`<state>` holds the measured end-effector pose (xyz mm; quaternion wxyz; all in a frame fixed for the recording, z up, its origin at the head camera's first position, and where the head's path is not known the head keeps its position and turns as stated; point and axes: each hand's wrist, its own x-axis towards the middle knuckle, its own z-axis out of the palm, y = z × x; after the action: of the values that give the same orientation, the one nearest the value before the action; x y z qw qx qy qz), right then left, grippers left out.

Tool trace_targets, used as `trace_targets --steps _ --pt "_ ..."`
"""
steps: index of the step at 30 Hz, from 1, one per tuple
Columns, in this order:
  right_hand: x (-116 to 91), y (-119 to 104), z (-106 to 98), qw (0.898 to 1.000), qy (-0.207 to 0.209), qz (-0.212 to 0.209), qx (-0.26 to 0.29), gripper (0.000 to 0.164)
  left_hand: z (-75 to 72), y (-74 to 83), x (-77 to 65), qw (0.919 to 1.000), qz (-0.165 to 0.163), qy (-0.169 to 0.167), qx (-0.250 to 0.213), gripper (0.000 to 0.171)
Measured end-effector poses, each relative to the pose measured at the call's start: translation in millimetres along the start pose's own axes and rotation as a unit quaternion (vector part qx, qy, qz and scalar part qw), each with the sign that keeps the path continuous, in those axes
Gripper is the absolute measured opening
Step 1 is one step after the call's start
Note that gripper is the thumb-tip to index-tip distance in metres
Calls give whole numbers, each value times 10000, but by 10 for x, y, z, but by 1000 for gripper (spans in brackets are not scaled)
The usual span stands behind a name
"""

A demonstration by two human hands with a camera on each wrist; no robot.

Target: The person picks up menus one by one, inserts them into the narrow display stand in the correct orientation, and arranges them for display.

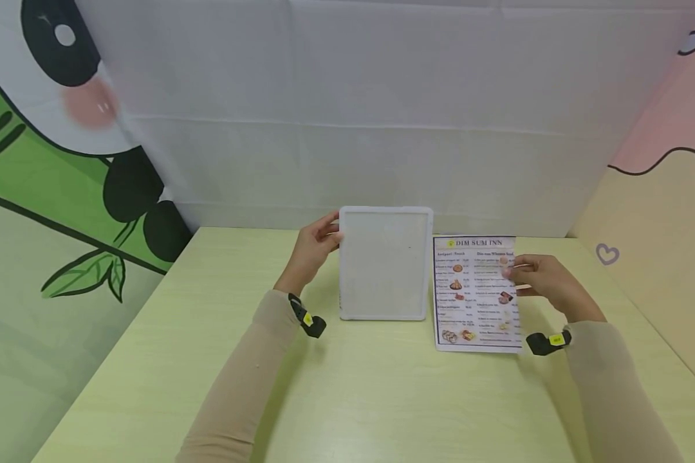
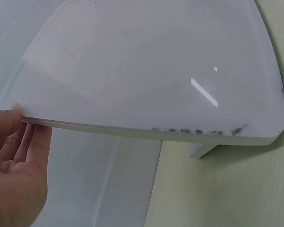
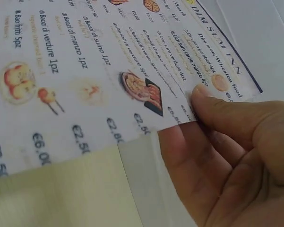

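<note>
A white board with a raised rim [image 1: 385, 267] stands upright on the table, a stand leg [image 2: 201, 150] showing behind it in the left wrist view. Dark smudges mark one edge. My left hand [image 1: 313, 251] pinches the board's left edge near the top, thumb in front and fingers behind. To its right, a printed menu sheet [image 1: 476, 302] headed "DIM SUM INN" is held roughly upright, its face toward me. My right hand [image 1: 544, 281] pinches the sheet's right edge between thumb [image 3: 212, 106] and fingers behind the paper.
The pale wood-look table [image 1: 382, 392] stretches toward me. A white cloth backdrop [image 1: 382, 116] rises behind the board. Printed cartoon walls flank it, green on the left [image 1: 52, 180] and pink and beige on the right [image 1: 666, 212].
</note>
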<state>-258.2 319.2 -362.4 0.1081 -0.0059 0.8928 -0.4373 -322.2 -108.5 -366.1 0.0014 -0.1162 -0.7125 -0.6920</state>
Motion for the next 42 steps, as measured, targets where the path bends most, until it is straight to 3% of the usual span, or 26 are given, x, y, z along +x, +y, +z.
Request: trace_targets --steps 11,23,30,42 --pt "-27 0 -50 9979 -259 -378 447 52 -9 11 -11 10000 -18 -45 19 53" --pt "-46 -111 -63 9949 -119 -575 821 51 -8 -6 -5 10000 33 -13 -16 53" --pt "-61 -214 -58 9916 1 -645 1118 41 -18 -6 -9 10000 48 26 -28 53" --pt "-34 -360 17 9883 31 -835 1274 43 -23 -15 -6 10000 -5 -20 10 53"
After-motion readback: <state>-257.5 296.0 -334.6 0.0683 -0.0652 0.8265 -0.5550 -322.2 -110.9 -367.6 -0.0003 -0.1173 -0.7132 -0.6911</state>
